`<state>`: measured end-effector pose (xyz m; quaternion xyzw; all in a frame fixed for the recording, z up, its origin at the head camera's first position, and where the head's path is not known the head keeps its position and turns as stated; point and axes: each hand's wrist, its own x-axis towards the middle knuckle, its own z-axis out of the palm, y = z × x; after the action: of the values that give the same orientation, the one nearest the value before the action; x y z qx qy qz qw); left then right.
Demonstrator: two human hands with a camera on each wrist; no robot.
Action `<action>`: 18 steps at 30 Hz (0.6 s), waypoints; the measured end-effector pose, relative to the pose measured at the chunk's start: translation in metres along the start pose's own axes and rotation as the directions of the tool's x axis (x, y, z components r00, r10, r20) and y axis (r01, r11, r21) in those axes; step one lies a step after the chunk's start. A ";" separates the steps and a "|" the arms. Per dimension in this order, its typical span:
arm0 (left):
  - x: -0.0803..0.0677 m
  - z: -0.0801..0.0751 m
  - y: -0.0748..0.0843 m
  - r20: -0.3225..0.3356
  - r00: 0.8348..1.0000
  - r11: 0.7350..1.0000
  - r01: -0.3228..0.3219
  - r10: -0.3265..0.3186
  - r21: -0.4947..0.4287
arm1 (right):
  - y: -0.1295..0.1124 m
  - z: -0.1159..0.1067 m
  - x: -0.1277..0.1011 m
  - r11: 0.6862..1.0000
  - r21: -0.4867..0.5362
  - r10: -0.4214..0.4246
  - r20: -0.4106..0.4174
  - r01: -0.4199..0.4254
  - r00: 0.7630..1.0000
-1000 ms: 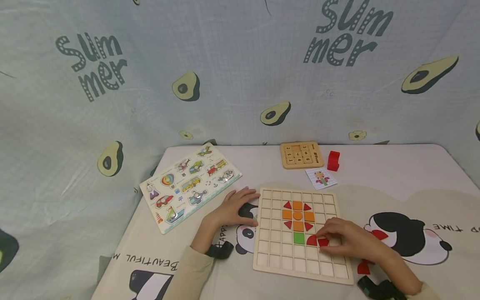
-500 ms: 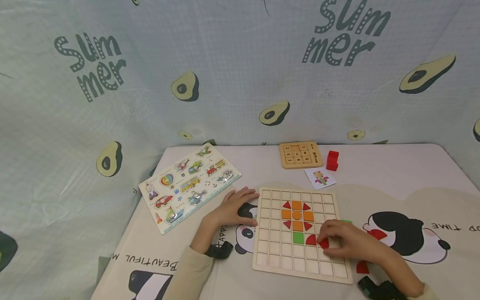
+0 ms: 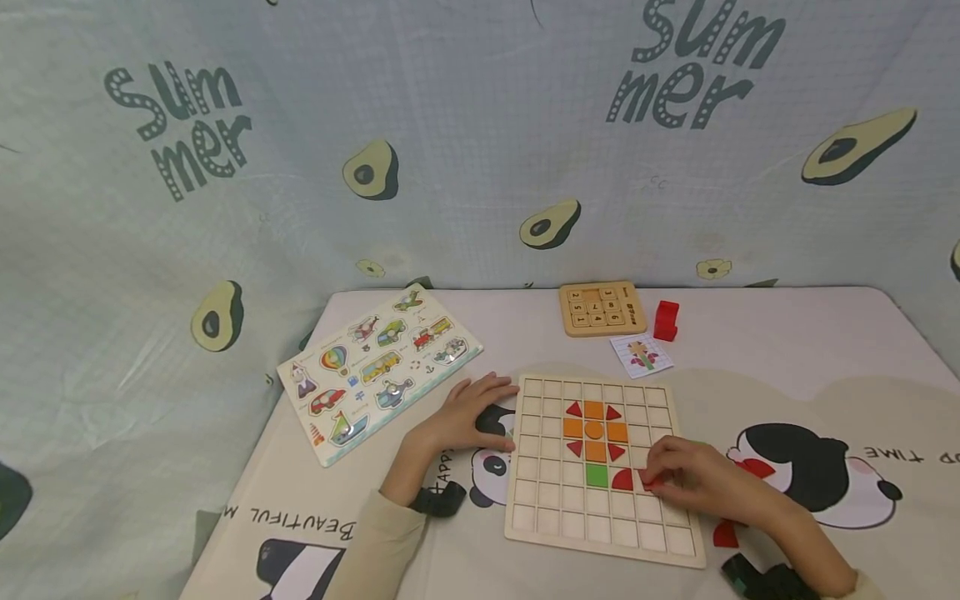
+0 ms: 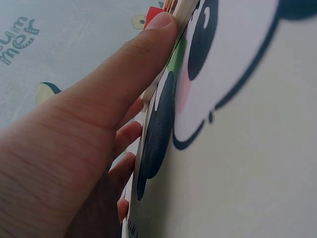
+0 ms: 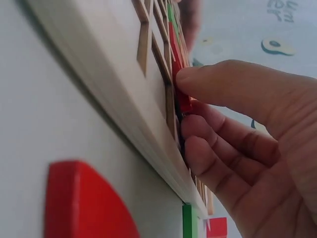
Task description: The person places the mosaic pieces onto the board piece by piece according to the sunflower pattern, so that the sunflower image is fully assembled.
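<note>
A wooden grid board (image 3: 660,400) lies on the panda tablecloth and holds an orange and red flower pattern (image 3: 595,431), a green square (image 3: 597,476) and a red quarter-round (image 3: 622,480). My right hand (image 3: 654,482) pinches a small red piece (image 3: 647,482) in the cell just right of that quarter-round. In the right wrist view the fingers (image 5: 223,84) hold the red piece (image 5: 184,103) against the board (image 5: 99,64). My left hand (image 3: 480,410) lies flat on the cloth by the board's left edge, its thumb (image 4: 133,74) against the rim (image 4: 182,14).
A vehicle peg puzzle (image 3: 378,362) lies at the left. A number slide puzzle (image 3: 602,308), a red block (image 3: 666,321) and a pattern card (image 3: 641,354) sit behind the board. Loose red pieces (image 3: 726,533) and a green piece (image 5: 190,220) lie right of it.
My right hand has shifted slightly and turned the red piece down into its cell. The left hand and the board have stayed put.
</note>
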<state>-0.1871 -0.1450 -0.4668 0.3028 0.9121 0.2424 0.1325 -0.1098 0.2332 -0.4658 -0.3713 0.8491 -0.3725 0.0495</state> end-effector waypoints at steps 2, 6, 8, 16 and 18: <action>0.000 0.000 0.000 -0.001 1.000 1.000 0.001 -0.001 0.000 | 0.000 0.001 0.001 1.000 0.021 0.016 -0.005 -0.016 1.000; 0.000 0.000 0.000 -0.003 1.000 1.000 0.004 -0.004 -0.005 | 0.000 0.005 0.003 0.998 0.054 0.015 -0.016 -0.014 1.000; 0.000 0.000 0.001 -0.005 1.000 1.000 0.004 -0.004 -0.008 | 0.000 0.006 0.004 0.998 0.062 0.010 -0.024 -0.008 1.000; 0.000 0.000 0.002 -0.005 1.000 1.000 0.005 -0.005 -0.025 | 0.003 0.006 0.002 0.998 0.063 0.016 -0.028 -0.014 0.999; 0.000 0.000 0.001 -0.007 1.000 1.000 0.000 0.000 -0.027 | 0.003 0.006 0.002 0.997 0.070 0.024 -0.022 -0.023 0.999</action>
<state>-0.1862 -0.1441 -0.4663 0.3003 0.9092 0.2557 0.1332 -0.1108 0.2294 -0.4722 -0.3552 0.8405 -0.4052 0.0571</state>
